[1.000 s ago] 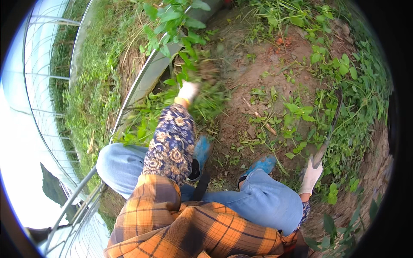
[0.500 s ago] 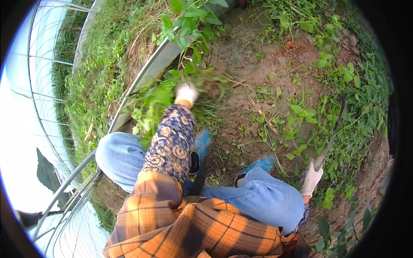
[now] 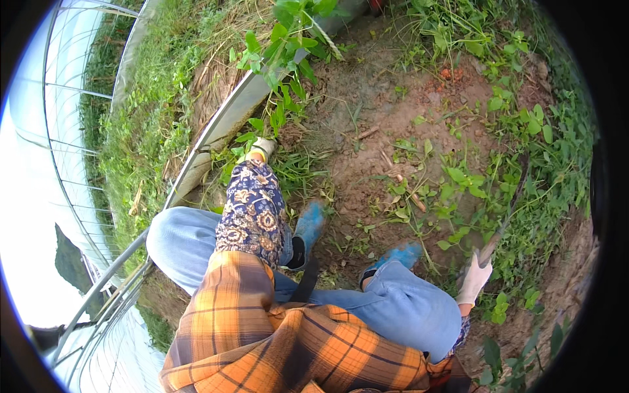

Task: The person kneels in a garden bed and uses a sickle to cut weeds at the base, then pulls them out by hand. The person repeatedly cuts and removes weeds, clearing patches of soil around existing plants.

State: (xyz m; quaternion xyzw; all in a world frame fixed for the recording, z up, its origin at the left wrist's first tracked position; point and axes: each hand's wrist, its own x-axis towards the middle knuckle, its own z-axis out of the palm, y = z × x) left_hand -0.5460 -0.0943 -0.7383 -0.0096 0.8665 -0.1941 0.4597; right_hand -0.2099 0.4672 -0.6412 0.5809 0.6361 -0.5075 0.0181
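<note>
My left hand point(image 3: 262, 148), in a white glove with a yellow cuff, is low among green weeds beside the pale border strip. It is closed on a bunch of weeds point(image 3: 293, 139) with brown, soil-like matter at one end; leaves partly hide the fingers. Off to the right, my right hand point(image 3: 473, 280), also gloved in white, grips the handle of a sickle point(image 3: 504, 226). The sickle's long dark blade points away from me and curves up along the edge of the leafy growth.
I squat on muddy soil point(image 3: 367, 154), blue-covered shoes point(image 3: 309, 226) between the hands. The pale border strip point(image 3: 219, 128) runs diagonally on the left, with a metal pipe point(image 3: 124, 259) near my knee. Dense weeds point(image 3: 557, 150) line the right. A leafy stem point(image 3: 288, 49) hangs ahead.
My left hand has moved left and slightly nearer, bringing the weeds toward the border strip. My right hand and the sickle have barely shifted.
</note>
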